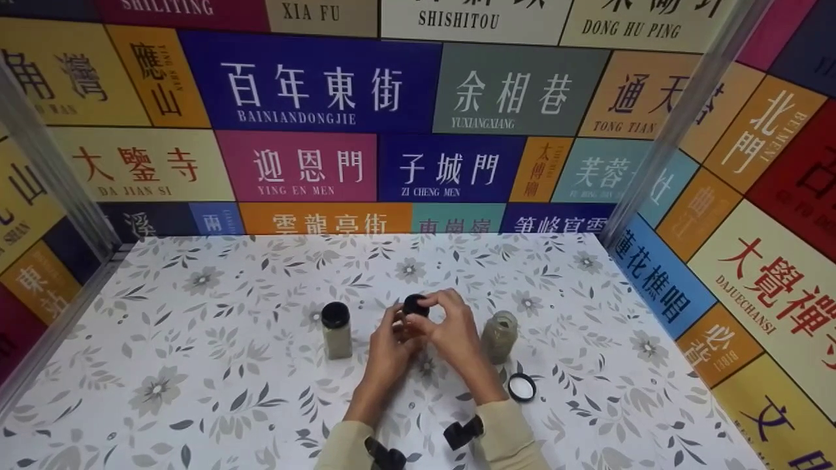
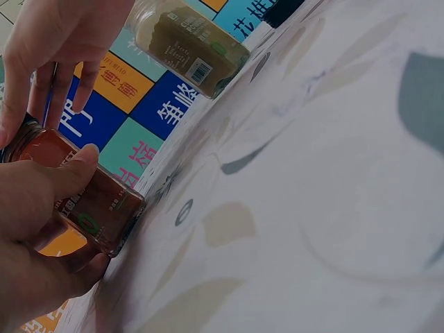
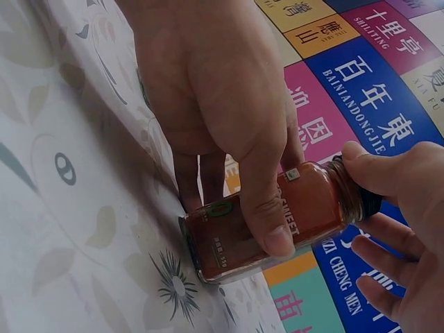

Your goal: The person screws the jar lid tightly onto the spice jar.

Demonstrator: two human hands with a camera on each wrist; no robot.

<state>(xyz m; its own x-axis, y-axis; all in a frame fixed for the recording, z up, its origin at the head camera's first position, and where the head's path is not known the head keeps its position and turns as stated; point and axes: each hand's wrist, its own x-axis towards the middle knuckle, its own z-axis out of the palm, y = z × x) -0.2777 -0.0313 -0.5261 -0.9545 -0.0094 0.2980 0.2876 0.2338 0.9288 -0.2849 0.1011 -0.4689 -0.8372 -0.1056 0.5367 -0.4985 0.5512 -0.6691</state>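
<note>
Reddish-brown contents show through a square glass spice jar (image 3: 316, 198) with a black lid (image 1: 414, 304). My left hand (image 1: 390, 349) grips the jar's body, thumb across the label. My right hand (image 1: 457, 326) pinches the lid between thumb and fingers, its other fingers spread beside the neck in the right wrist view. The jar's base is at the tabletop. Right of my hands stands an uncapped glass jar (image 1: 499, 338) of greyish-green contents. A loose black lid (image 1: 522, 388) lies near it, white inside facing up. To the left stands a similar capped jar (image 1: 337, 339).
The white table (image 1: 215, 339) has a grey leaf and flower pattern. Panels with coloured place-name blocks (image 1: 313, 85) rise behind it and at both sides. Both cuffs (image 1: 509, 434) carry small black devices.
</note>
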